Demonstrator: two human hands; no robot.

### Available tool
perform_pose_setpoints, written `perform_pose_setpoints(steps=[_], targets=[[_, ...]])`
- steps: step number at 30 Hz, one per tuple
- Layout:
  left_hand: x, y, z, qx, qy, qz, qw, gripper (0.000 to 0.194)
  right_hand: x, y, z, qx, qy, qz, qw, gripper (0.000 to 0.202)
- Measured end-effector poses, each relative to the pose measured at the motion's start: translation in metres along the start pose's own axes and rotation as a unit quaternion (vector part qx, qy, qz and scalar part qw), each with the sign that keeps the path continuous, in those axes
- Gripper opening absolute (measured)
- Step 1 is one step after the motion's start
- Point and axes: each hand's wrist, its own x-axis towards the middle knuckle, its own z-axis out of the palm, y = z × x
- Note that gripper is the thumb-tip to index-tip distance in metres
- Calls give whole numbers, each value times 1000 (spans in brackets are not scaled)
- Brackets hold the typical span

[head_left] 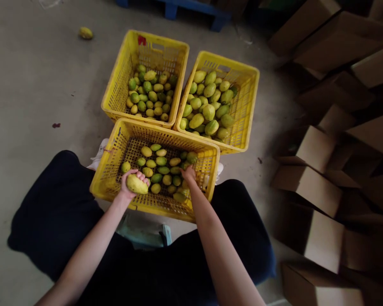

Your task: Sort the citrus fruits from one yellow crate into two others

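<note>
Big yellow fruit: in the left hand [126, 187], above the near side of the front crate [169, 134]; the fingers wrap round the big yellow fruit [138, 185].
Right hand [189, 173]: down among the smaller fruit [161, 161] at the front crate's right end; cannot tell whether it grips any.
In the way: both forearms cross the near rim; dark-trousered knees [54, 208] flank the crate.
Back-left crate [117, 83]: yellow, holding mixed green and yellow fruit, just beyond the front one.
Back-right crate [248, 100]: yellow, beside it, holding larger fruit.
Floor [35, 97]: grey, with a loose fruit [86, 33] far left and a dark red scrap [56, 125] nearer.
Room edges: blue pallet [170, 10] beyond the crates; cardboard boxes [319, 191] crowd the dim right side.
</note>
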Motion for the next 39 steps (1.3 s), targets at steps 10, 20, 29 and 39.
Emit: perform_pose_setpoints(steps=[10, 20, 29, 39], targets=[[-31, -1, -3, -108, -124, 28, 986, 31, -98, -47, 5, 11, 6, -90, 996, 45], [-107, -26, -31, -160, -230, 106, 954, 21, -282, -42, 25, 245, -190, -239, 920, 47], [-152, -44, -42, -7, -287, 159, 945, 41, -331, -48, 19, 288, -152, -313, 892, 47], [-135, -35, -51, 215, -291, 63, 930, 63, -322, -79, 12, 249, -96, -337, 903, 45]])
